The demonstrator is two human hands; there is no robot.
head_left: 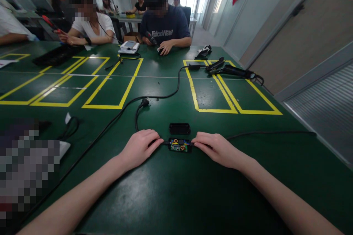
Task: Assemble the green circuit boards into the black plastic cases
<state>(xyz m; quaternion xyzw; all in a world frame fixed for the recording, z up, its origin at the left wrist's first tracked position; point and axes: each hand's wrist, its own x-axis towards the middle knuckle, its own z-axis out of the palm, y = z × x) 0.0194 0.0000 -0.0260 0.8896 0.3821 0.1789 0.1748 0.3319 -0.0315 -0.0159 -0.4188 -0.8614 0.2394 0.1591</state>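
In front of me on the green table lies a small black case bottom with a circuit board (179,145) in it, its copper coils and coloured wires facing up. My left hand (143,147) pinches the black cable where it enters the case's left end. At the right end, my right hand (212,147) pinches the other black cable (264,132), which runs off to the right. Just beyond the case sits its black cover (179,128), apart from it. A black power plug (145,102) lies past my left hand, its cord leading back toward that hand.
A long black cable (132,100) crosses the table from lower left to a black tool (234,70) at the far right. Yellow tape (102,107) marks rectangles. Across the table, a person in a dark shirt (168,25) holds a screwdriver-like tool. A pixelated area covers the left.
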